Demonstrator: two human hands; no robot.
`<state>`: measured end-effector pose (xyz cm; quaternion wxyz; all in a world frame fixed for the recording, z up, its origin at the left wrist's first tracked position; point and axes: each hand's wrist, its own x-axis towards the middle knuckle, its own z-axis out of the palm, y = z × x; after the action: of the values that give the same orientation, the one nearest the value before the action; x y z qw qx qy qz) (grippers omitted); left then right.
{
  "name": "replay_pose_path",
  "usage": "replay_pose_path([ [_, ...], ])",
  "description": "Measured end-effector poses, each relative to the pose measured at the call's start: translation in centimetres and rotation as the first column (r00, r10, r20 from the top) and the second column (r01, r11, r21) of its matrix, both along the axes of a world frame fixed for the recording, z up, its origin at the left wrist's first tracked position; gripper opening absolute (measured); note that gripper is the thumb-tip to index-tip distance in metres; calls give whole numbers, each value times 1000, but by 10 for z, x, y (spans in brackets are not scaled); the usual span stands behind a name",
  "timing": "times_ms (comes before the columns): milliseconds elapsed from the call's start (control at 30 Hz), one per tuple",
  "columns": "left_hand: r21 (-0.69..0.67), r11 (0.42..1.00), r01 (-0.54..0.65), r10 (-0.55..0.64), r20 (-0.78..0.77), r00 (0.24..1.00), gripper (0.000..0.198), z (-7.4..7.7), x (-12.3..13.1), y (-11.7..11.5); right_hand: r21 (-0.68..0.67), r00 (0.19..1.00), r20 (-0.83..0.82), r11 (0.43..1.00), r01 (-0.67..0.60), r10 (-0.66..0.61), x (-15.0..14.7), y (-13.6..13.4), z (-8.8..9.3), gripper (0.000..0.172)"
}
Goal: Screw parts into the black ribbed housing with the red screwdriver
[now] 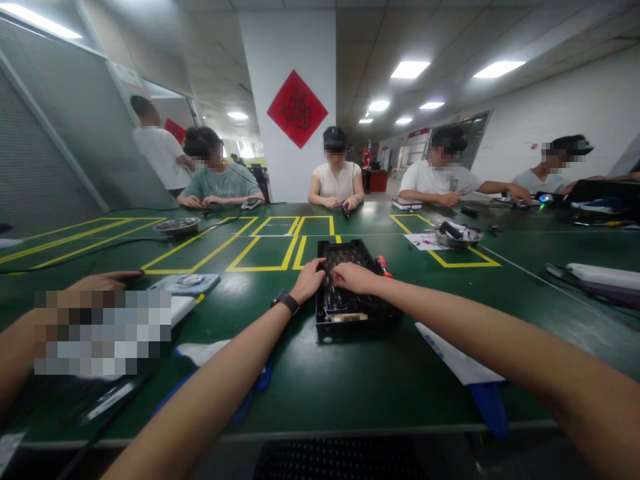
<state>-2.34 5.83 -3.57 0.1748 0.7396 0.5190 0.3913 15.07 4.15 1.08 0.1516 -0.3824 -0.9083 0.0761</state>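
Note:
A black open laptop chassis (pixel 350 303) lies on the green table (pixel 350 380) in front of me. My left hand (pixel 310 279), with a black watch on the wrist, rests on the chassis's left edge, fingers curled. My right hand (pixel 354 277) reaches over the middle of the chassis, fingers bent down onto its inside; what they pinch, if anything, is too small to see. A red-handled screwdriver (pixel 383 265) lies just right of the chassis.
White and blue sheets (pixel 463 363) lie at my right, another white and blue item (pixel 210 353) under my left arm. A metal bowl (pixel 457 237) stands far right, another bowl (pixel 176 225) far left. A neighbour's hand (pixel 103 281) rests left. Several people sit opposite.

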Motion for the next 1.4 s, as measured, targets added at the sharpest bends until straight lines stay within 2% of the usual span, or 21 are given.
replay_pose_path([
  [200,-1,1000,-3,3,-5,1000,50,1,0,-2,-19,991,-123,999,45,-47,3,-6,-5,7],
  [267,4,1000,-2,2,-10,1000,50,1,0,-2,-75,972,-230,996,38,-55,6,-13,-2,9],
  [333,12,1000,1,-1,-15,1000,49,1,0,-2,-166,911,-409,986,-21,-50,11,-19,3,10],
  [400,14,1000,3,-2,-18,1000,49,1,0,-2,-217,809,-586,972,-93,-54,16,-22,11,11],
  [500,6,1000,3,-3,-14,1000,48,2,0,-2,-178,689,-722,979,-95,-65,25,-24,19,16],
  [567,-1,1000,-1,1,-6,1000,49,2,0,-2,-115,612,-786,993,-6,-87,33,-25,20,21],
  [633,-8,1000,-7,7,0,1000,49,2,0,-2,-35,497,-859,983,179,-122,42,-26,16,25],
  [733,-18,1000,-10,10,8,1000,49,1,0,-1,17,305,-943,891,453,-137,56,-27,9,28],
  [800,-30,999,-12,13,16,1000,49,1,0,-1,-6,254,-956,873,487,-148,62,-25,9,29],
  [967,-32,999,-13,14,28,1000,48,1,0,-1,-126,346,-910,947,297,-230,51,-19,25,30],
  [1100,-15,1000,-19,20,46,999,46,1,0,-2,-290,330,-895,953,85,-302,19,-31,35,28],
  [1233,19,1000,-21,20,34,999,44,1,1,-4,-467,337,-857,864,-187,-390,-5,-53,27,30],
  [1300,31,999,-18,17,16,1000,44,1,1,-4,-512,377,-831,828,-230,-409,-7,-62,19,30],
  [1400,31,999,-24,24,-5,1000,45,1,1,-3,-556,474,-777,804,-210,-414,-3,-70,12,31],
])
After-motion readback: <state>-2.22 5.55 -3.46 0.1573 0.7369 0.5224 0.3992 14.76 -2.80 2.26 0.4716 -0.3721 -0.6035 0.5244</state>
